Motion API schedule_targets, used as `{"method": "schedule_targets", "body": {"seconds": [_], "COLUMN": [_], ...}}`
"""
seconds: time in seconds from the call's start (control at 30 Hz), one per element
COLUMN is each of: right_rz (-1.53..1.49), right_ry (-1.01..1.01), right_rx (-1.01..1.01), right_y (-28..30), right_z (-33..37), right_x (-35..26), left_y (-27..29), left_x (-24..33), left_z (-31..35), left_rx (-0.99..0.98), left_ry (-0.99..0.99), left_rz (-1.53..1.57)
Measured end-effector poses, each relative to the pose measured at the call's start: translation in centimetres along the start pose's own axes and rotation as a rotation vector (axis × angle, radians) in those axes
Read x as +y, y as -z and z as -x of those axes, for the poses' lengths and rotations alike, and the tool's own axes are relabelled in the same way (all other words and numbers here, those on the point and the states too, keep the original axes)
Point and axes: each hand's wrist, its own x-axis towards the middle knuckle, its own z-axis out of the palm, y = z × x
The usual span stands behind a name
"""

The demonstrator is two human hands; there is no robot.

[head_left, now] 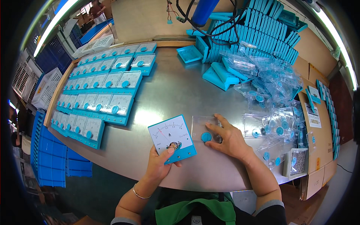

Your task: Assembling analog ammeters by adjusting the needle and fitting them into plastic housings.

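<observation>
My left hand (pixel 160 163) grips an ammeter (pixel 165 132) by its lower edge, thumb over the front. The meter has a white dial with a red needle, a metal part low in the middle and a blue base; no cover lies over its face. Just right of it, a clear plastic cover (pixel 199 126) with a round blue knob (pixel 206 137) rests on the metal table (pixel 157 98). The fingers of my right hand (pixel 231 139) are curved around the cover's right side, thumb near the knob and fingertips at the far edge.
Rows of covered meters (pixel 95 81) fill the table's left side. Loose clear covers (pixel 278 123) lie heaped on the right, beside a small white box (pixel 296 162) of tiny parts. Blue plastic cases (pixel 255 32) are stacked at the back right, below a hanging black cable (pixel 210 32).
</observation>
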Motion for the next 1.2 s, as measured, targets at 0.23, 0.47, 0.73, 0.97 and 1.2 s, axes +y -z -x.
{"method": "schedule_targets", "body": {"seconds": [0.23, 0.47, 0.73, 0.97, 1.2], "right_rz": [0.005, 0.004, -0.004, -0.023, -0.020], "right_ry": [0.008, 0.025, 0.017, -0.005, 0.011], "right_rx": [0.008, 0.001, -0.024, -0.036, -0.026], "right_y": [0.05, 0.25, 0.44, 0.56, 0.26], "right_z": [0.15, 0.26, 0.32, 0.33, 0.55], "right_x": [-0.17, -0.21, -0.16, -0.32, 0.02], "left_y": [0.15, 0.27, 0.17, 0.23, 0.16], "left_x": [-0.07, -0.16, -0.16, -0.21, -0.23], "left_z": [0.17, 0.26, 0.28, 0.24, 0.30], "left_rx": [-0.004, -0.007, -0.008, -0.009, -0.002], "left_ry": [0.001, 0.001, -0.006, -0.003, -0.015], "left_rz": [0.007, 0.003, 0.003, 0.001, -0.013]}}
